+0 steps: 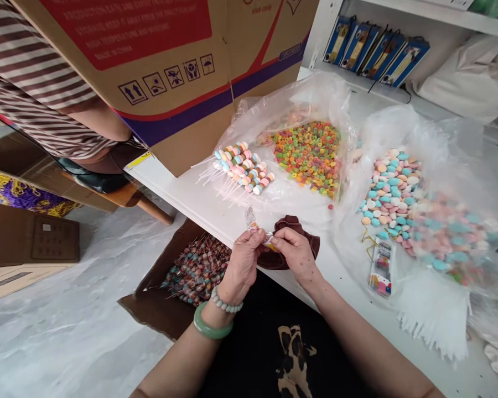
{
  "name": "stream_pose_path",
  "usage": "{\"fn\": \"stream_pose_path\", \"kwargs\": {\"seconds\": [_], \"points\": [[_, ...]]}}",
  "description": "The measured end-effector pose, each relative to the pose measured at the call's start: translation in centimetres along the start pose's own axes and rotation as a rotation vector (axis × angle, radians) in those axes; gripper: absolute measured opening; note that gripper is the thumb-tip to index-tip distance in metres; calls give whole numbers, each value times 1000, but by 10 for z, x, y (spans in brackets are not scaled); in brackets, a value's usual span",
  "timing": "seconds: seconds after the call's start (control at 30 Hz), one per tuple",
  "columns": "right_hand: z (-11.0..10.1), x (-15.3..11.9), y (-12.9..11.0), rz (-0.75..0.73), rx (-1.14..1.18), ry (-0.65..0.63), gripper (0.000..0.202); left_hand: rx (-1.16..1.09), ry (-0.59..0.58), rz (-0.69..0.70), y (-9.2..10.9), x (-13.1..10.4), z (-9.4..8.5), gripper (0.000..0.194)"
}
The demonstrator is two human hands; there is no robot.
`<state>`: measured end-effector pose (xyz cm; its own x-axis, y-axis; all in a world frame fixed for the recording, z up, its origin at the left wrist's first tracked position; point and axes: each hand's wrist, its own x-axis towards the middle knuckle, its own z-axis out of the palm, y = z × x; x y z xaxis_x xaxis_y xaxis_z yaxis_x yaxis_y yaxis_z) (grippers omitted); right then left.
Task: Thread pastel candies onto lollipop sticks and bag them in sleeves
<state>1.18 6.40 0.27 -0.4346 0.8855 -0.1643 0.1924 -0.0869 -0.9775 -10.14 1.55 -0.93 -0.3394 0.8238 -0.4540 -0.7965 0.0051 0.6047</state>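
Note:
My left hand point(245, 255), with a beaded bracelet and a green bangle, pinches a small clear printed wrapper point(251, 219) near the table's front edge. The fingers of my right hand point(295, 253) close on the wrapper's other end. What the wrapper holds is too small to tell. Beneath and behind my right hand lies a dark brown cloth point(311, 239). Beyond my hands rests a pile of candy skewers point(244, 168) on white sticks. Orange, green and yellow ring candies point(309, 157) spread over clear plastic behind them.
Pastel candies point(392, 190) in a plastic bag, a small packet point(382, 268) and white sticks point(434, 312) lie at right. A large carton point(191, 83) stands at back left. An open box of wrapped skewers point(197, 268) sits below the edge. A person in a striped shirt point(37, 83) is at left.

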Motion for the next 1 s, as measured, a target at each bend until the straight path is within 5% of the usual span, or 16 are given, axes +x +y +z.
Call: {"fn": "stream_pose_path", "kwargs": {"seconds": [0.27,0.47,0.63,0.8,1.0], "points": [[1,13,-7,-92,-429,-39,15,31,21,-9,22,17,-20,25],[16,19,-6,64,-15,-39,29,-113,18,51,19,23,-19,17],[26,30,-8,128,138,28,22,-87,-50,-49,25,21,-22,20],[26,44,-11,29,-191,-66,15,94,-133,-194,34,24,-32,30],[32,59,-24,-121,-389,-219,17,17,-124,-287,44,32,-42,27]]}}
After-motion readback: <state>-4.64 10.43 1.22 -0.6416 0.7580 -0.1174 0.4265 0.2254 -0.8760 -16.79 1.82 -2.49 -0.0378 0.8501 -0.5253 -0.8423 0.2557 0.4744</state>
